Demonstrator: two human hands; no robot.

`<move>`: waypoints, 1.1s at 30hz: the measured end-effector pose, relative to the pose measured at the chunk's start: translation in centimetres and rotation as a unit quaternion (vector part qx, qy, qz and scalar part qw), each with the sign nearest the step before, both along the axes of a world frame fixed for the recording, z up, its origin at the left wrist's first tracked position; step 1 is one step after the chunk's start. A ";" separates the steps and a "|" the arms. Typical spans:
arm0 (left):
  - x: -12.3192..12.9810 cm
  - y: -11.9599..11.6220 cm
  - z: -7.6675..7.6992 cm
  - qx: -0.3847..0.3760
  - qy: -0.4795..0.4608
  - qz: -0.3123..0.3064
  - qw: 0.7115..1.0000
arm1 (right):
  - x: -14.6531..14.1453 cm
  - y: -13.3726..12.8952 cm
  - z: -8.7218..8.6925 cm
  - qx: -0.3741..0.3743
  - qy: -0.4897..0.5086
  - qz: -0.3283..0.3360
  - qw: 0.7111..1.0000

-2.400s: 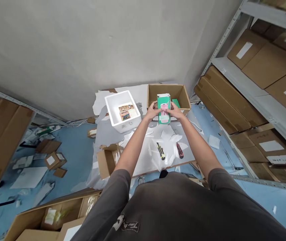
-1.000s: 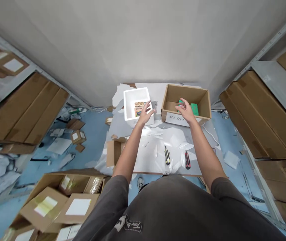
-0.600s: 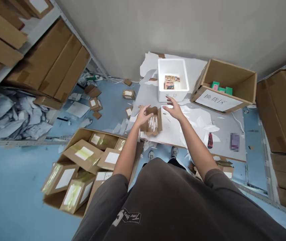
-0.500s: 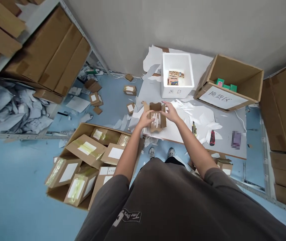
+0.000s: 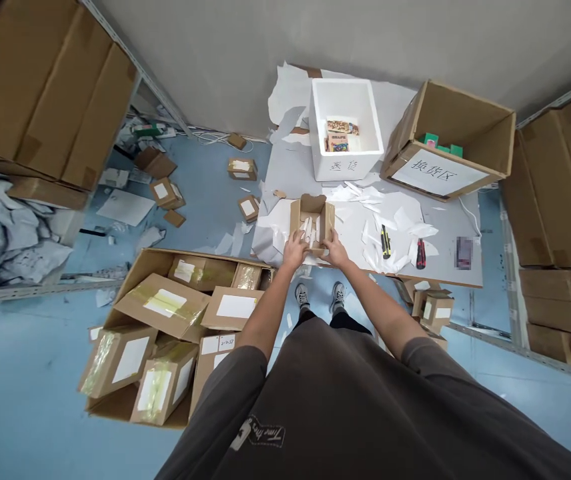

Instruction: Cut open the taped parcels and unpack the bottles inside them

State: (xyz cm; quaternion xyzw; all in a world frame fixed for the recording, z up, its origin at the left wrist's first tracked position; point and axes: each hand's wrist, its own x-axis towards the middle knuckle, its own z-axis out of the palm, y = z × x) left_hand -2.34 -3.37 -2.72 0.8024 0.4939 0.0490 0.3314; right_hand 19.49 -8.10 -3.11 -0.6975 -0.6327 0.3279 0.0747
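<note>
A small open cardboard box (image 5: 326, 223) stands near the front edge of the table, its top facing up. White paper strips (image 5: 310, 230) lie inside it; whether anything is under them I cannot tell. My left hand (image 5: 295, 251) grips the box's near left corner, fingers bent over the wall. At the near right corner, my right hand (image 5: 335, 251) holds the other side with thumb and fingers closed on the cardboard. Torn white paper (image 5: 360, 195) lies to the right of the box, with a yellow-black utility knife (image 5: 385, 242) beyond it.
A white foam box (image 5: 345, 167) with packets and a large carton (image 5: 485, 143) with green boxes stand at the back of the table (image 5: 458, 217). A red-black knife (image 5: 421, 254) lies at right. Left of me, a big carton (image 5: 130, 270) holds several taped parcels.
Both hands have come down from the upper sides of the box to its near corners and closed on it. The box's flaps stand more upright, and the view has shifted.
</note>
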 end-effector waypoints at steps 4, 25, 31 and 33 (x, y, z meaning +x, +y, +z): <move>0.3 0.1 2.5 0.036 -0.017 0.011 0.999 | 0.5 -0.3 1.5 0.046 0.013 -0.022 0.999; 45.1 -20.3 17.4 0.100 -0.188 -0.344 0.915 | 37.0 -35.5 16.7 0.200 -0.066 -0.391 0.896; 57.2 -31.8 16.5 0.062 -0.208 -0.443 0.870 | 44.3 -50.2 16.1 0.174 -0.079 -0.497 0.846; 58.9 -33.8 16.4 0.045 -0.214 -0.451 0.865 | 45.9 -53.4 15.8 0.169 -0.066 -0.522 0.833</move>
